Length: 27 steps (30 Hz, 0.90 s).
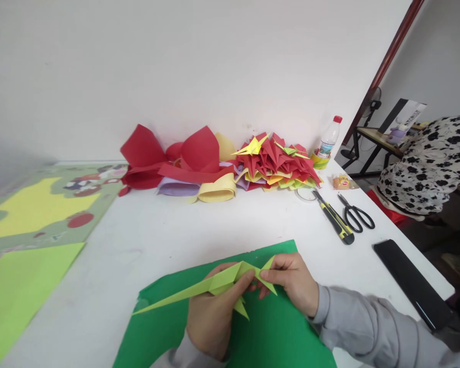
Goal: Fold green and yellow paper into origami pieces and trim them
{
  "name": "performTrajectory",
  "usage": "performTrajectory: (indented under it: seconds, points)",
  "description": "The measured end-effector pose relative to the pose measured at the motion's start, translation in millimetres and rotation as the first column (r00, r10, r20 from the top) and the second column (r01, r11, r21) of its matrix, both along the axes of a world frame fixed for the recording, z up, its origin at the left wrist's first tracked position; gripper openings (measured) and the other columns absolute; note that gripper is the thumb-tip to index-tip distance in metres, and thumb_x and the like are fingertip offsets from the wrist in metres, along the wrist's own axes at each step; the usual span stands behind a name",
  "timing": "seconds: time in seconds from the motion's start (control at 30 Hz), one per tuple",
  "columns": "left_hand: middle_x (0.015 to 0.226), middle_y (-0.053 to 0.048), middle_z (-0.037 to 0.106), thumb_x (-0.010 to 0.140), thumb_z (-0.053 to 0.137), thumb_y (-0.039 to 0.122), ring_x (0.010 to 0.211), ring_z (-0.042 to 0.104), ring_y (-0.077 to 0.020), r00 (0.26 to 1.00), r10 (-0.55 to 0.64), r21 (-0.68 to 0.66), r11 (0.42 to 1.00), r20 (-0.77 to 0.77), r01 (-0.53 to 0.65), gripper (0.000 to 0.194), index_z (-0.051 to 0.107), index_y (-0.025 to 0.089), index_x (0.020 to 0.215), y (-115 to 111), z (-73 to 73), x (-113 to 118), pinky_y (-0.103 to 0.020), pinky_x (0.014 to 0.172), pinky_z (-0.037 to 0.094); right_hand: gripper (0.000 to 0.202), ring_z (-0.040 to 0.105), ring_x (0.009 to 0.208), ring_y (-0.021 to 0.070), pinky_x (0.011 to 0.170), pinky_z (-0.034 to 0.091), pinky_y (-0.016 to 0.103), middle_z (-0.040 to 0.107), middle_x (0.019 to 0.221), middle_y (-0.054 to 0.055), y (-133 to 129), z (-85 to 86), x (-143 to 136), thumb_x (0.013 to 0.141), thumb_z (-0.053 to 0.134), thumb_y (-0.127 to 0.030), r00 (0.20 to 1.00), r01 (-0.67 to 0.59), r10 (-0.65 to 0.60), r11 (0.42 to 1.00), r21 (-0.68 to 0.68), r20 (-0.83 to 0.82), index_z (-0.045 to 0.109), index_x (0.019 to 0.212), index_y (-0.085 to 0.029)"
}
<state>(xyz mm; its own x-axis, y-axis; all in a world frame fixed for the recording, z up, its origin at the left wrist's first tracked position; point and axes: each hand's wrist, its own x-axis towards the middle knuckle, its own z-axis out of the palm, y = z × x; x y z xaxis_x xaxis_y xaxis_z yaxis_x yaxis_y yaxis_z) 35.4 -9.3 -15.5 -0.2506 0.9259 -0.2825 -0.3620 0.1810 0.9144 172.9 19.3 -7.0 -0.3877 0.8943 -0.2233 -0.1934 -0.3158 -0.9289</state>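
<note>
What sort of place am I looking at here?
Probably a craft room or small workshop, though only part of it shows. A pile of folded paper pieces sits on the white table, with scissors and a utility knife nearby.

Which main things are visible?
Pointed paper figure: 1, lime, front, held
Flat sheet: 1, green, beneath figure
Paper sheet: 1, lime, left
Patterned sheet: 1, multicoloured, left
Curled papers: several, mostly red, back
Folded-paper pile: 1, mostly red, back
Plastic bottle: 1, clear, back
Utility knife: 1, black-yellow, right
Scissors: 1, black, right
Long slab: 1, black, right
Person: 1, black-white clothing, right
Table: 1, white, beneath
Left hand, right hand: 2, grey-sleeved, front
</note>
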Motion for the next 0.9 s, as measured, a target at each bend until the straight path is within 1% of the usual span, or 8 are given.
performTrajectory:
  seconds: [0.17, 0.27, 0.37, 0.53, 0.6, 0.77, 0.9]
  points:
    - [0.06, 0.002, 0.068, 0.052, 0.084, 0.031, 0.055, 0.061, -0.0155, 1.0, -0.008, -0.002, 1.0, -0.019, 0.008, 0.031, 0.063, 0.019, 0.072, -1, -2.0, -1, -0.025, 0.055, 0.05, 0.039, 0.06, 0.051, 0.0141, 0.054, 0.043, 0.026, 0.064, 0.051, 0.001, 0, 1.4, 0, 0.06, 0.076, -0.05, 1.0, -0.006, 0.006, 1.0, -0.006, 0.004, 0.06, 0.052, -0.015]
    - [0.061, 0.002, 0.069, 0.053, 0.084, 0.029, 0.059, 0.063, -0.0161, 0.999, -0.042, -0.006, 0.999, -0.007, 0.042, 0.031, 0.063, 0.019, 0.073, 0, -1.9, -1, -0.025, 0.058, 0.05, 0.037, 0.059, 0.05, 0.0136, 0.054, 0.043, 0.026, 0.065, 0.052, 0.001, -1, 0.6, 1, 0.061, 0.076, -0.048, 1.0, 0.013, -0.014, 1.0, 0.01, 0.026, 0.06, 0.051, -0.016]
    - [0.061, 0.001, 0.07, 0.05, 0.085, 0.028, 0.06, 0.063, -0.0178, 0.998, -0.056, -0.028, 0.998, -0.012, 0.056, 0.034, 0.062, 0.02, 0.073, 0, -2.3, -2, -0.027, 0.059, 0.05, 0.036, 0.059, 0.05, 0.0129, 0.054, 0.042, 0.026, 0.064, 0.051, 0.0, 0, -0.9, 1, 0.063, 0.075, -0.046, 0.998, 0.02, -0.022, 0.999, 0.039, 0.052, 0.059, 0.05, -0.016]
    - [0.063, 0.0, 0.071, 0.046, 0.086, 0.026, 0.059, 0.063, -0.0186, 0.997, 0.009, -0.038, 0.999, -0.079, -0.012, 0.039, 0.063, 0.02, 0.076, 0, -3.9, -3, -0.027, 0.055, 0.05, 0.037, 0.059, 0.049, 0.0127, 0.053, 0.042, 0.025, 0.063, 0.049, -0.001, 0, -1.9, 1, 0.064, 0.074, -0.045, 0.998, 0.003, -0.005, 0.999, 0.038, 0.06, 0.055, 0.051, -0.016]
    - [0.06, 0.001, 0.07, 0.046, 0.086, 0.025, 0.056, 0.062, -0.0175, 0.998, 0.011, -0.038, 0.999, -0.065, -0.014, 0.039, 0.062, 0.02, 0.076, 1, -2.2, -3, -0.026, 0.053, 0.049, 0.038, 0.059, 0.049, 0.0127, 0.053, 0.042, 0.025, 0.063, 0.051, -0.001, 0, -1.9, 0, 0.064, 0.074, -0.046, 0.999, -0.007, 0.005, 0.999, 0.038, 0.051, 0.054, 0.052, -0.016]
    - [0.051, 0.004, 0.065, 0.045, 0.084, 0.022, 0.05, 0.06, -0.0162, 0.999, -0.033, -0.029, 0.999, 0.034, 0.034, 0.036, 0.059, 0.019, 0.071, 6, 7.4, -1, -0.025, 0.047, 0.048, 0.039, 0.061, 0.052, 0.0136, 0.055, 0.044, 0.026, 0.064, 0.053, 0.0, 0, -1.8, 0, 0.066, 0.073, -0.049, 0.998, -0.053, 0.052, 0.997, 0.052, 0.032, 0.055, 0.057, -0.016]
    - [0.049, 0.005, 0.063, 0.041, 0.085, 0.019, 0.047, 0.059, -0.0151, 0.999, 0.019, -0.043, 0.999, 0.031, -0.017, 0.038, 0.06, 0.018, 0.07, 7, 10.5, -3, -0.023, 0.044, 0.045, 0.041, 0.061, 0.051, 0.0129, 0.058, 0.046, 0.027, 0.064, 0.055, 0.0, 1, -1.8, 1, 0.069, 0.07, -0.053, 0.995, -0.098, 0.098, 0.992, 0.082, 0.008, 0.055, 0.061, -0.016]
